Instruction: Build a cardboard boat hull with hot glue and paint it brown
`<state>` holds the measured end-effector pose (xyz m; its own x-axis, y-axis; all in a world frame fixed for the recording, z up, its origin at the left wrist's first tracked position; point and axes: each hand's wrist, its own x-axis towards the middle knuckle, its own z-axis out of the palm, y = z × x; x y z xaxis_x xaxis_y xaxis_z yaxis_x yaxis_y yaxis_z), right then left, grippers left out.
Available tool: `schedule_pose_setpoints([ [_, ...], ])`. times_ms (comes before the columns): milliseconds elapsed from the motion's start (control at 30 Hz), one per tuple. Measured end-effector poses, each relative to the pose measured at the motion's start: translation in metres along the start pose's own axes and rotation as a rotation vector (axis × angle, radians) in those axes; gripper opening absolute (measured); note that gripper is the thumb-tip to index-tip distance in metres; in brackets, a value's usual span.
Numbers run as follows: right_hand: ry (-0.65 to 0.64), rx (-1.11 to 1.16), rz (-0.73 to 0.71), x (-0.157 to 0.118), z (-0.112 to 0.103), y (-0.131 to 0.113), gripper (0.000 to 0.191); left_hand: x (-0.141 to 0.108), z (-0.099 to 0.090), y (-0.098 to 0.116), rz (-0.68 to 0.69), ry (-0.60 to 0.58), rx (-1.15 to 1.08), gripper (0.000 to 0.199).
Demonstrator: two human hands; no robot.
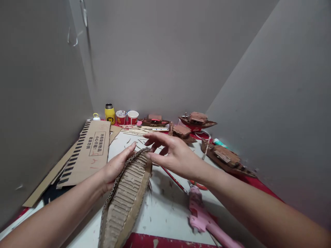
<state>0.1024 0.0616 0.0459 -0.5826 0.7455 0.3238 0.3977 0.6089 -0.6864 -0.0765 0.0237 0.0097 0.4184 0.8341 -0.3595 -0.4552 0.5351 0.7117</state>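
While the left hand [117, 168] supports a brown, boat-shaped corrugated-cardboard hull [128, 187] above a white, scrap-strewn tabletop [165, 213], its fingers hidden and grip unclear, the right hand [150, 147] spreads loosely around the far tip; sides appear attached, paint and cabin seem missing; plain grey walls [160, 62] enclose the workspace

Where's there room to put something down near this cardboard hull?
Best patch: the white surface between the hull and glue gun, below the red rod, though speckled. A smaller one lies between the printed cardboard and left hand. The back is crowded: cups, sticks, boats.
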Motion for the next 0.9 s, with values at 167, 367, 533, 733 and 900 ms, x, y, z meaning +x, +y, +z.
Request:
schedule_pose_setpoints([
  [167, -0.163, -0.012, 0.022, 0.007, 0.008, 0.003, 0.024, 0.000, -0.003, 0.001, -0.034, -0.099, 0.020, 0.055],
  [367, 0.130, 0.290, 0.214, 0.007, -0.003, 0.015, 0.013, -0.002, -0.024, 0.034, 0.109, -0.007, 0.003, 0.057],
  [533, 0.429, 0.371, 0.266, -0.001, -0.009, 0.022, 0.019, 0.012, -0.049, 0.043, 0.340, 0.311, -0.052, 0.034],
  [733, 0.624, 0.178, 0.211, -0.007, -0.011, 0.025, 0.018, 0.018, -0.055, 0.034, 0.393, 0.310, -0.014, 0.020],
  [900, 0.722, 0.015, 0.189, -0.009, -0.014, 0.033, 0.015, 0.009, -0.042, 0.033, 0.491, 0.297, 0.019, 0.023],
])
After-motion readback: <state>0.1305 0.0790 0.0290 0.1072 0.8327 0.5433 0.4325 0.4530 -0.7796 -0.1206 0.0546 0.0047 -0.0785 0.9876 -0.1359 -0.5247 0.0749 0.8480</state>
